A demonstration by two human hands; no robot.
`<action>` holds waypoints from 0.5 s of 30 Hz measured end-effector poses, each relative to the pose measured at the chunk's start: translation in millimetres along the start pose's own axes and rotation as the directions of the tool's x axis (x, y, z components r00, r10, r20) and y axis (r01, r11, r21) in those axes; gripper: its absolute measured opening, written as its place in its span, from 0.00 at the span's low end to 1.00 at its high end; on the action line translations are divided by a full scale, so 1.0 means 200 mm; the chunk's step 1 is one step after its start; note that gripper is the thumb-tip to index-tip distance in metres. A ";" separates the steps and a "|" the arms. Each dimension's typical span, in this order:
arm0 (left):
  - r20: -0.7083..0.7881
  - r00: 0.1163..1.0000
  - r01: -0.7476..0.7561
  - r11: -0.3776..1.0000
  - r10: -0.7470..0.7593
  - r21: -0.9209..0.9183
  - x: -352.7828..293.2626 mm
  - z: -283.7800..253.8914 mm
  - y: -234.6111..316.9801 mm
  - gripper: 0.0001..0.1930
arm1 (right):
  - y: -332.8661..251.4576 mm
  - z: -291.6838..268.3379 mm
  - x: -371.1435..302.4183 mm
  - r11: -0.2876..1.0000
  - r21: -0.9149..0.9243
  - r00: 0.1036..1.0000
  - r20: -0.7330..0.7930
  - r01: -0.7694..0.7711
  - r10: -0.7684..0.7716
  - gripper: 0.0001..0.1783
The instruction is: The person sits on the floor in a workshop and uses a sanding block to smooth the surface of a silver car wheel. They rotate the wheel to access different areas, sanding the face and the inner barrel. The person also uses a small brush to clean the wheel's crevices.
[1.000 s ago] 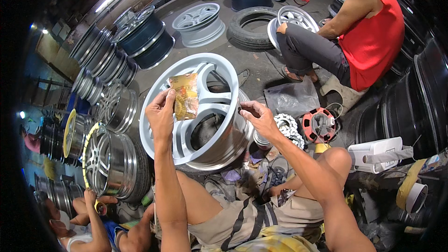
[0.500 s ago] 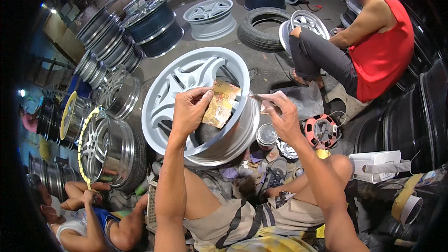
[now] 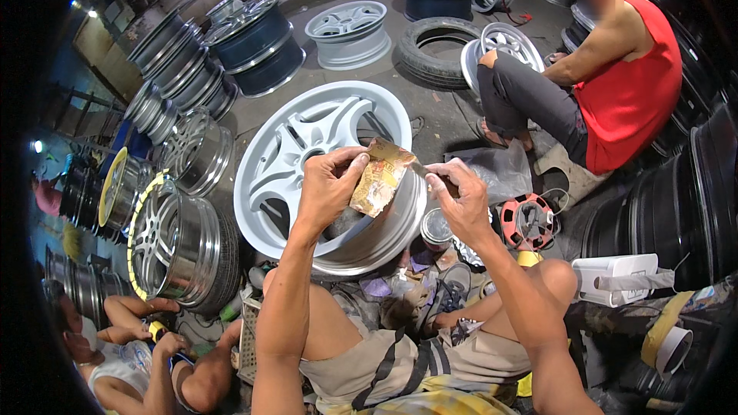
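Observation:
My left hand pinches a creased piece of yellow-brown printed card between thumb and fingers. A pale smear lies on its lower part. My right hand is closed on a small, thin flat piece, whose end meets the upper right edge of the card. Whether it is a scraper or another bit of card, I cannot tell. Below both hands a grey five-spoke wheel rim leans tilted before my knees, its barrel towards the lower right. The card hides part of the spokes and of the dark opening.
At right a person in a red top sits with a silver rim. Another person sits at lower left beside a taped rim. A clear tub, a red reel and a white container stand nearby.
My right hand has come left and its thin piece now meets the card. The left hand has shifted slightly right with the card. The lower-left person's hands have dropped away from the taped rim.

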State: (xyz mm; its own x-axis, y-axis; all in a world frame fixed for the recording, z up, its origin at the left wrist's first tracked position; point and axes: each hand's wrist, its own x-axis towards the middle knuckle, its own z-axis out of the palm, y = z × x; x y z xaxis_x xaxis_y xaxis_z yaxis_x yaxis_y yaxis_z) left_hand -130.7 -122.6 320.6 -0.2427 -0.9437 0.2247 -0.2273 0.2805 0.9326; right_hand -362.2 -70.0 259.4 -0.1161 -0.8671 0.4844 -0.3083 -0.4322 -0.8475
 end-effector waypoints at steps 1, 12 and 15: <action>-0.004 1.000 0.003 1.000 -0.003 0.013 0.00 -0.01 -0.01 0.11 | 0.00 0.00 0.00 1.000 0.009 1.000 0.015 -0.014 0.014 0.06; 0.023 0.999 0.024 1.000 -0.024 -0.007 0.00 0.01 0.00 0.11 | -0.01 -0.01 0.02 0.993 -0.100 0.994 -0.091 0.057 -0.067 0.05; 0.033 0.999 0.010 0.999 -0.009 -0.033 0.00 0.01 -0.01 0.11 | -0.01 0.00 0.01 0.993 -0.107 0.998 -0.037 0.045 -0.049 0.05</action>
State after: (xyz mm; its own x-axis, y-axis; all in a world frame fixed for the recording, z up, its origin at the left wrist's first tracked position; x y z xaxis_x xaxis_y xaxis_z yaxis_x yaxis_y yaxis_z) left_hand -132.1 -122.1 317.0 -0.2721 -0.9398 0.2068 -0.1981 0.2650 0.9437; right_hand -362.1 -70.2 261.3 -0.1357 -0.8350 0.5333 -0.4128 -0.4417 -0.7966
